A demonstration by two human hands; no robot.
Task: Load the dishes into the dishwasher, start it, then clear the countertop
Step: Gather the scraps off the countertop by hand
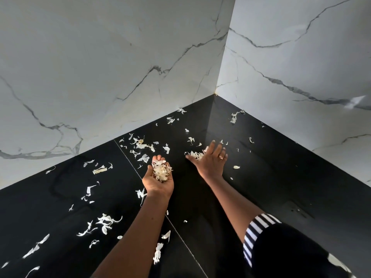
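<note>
Peels (106,219) lay scattered over the black table (261,177).
The left hand (158,180) kept its grip cupped round a peel heap (161,171); the right hand (210,161) lay flat, grip apart, near the far corner.

peels (105,219): pale, papery scraps | scattered flat across black countertop (261,177)

This looks like a home kitchen, seen at a corner of the worktop. A glossy black stone countertop (261,177) fills the lower half of the frame, with a thin straight seam running from its centre to the bottom edge. Above it, white marble-look wall panels (100,67) with grey veins span the upper left and upper right and meet in a corner. Pale, papery peelings (105,218), like garlic or onion skins, lie scattered over the dark surface.
</note>
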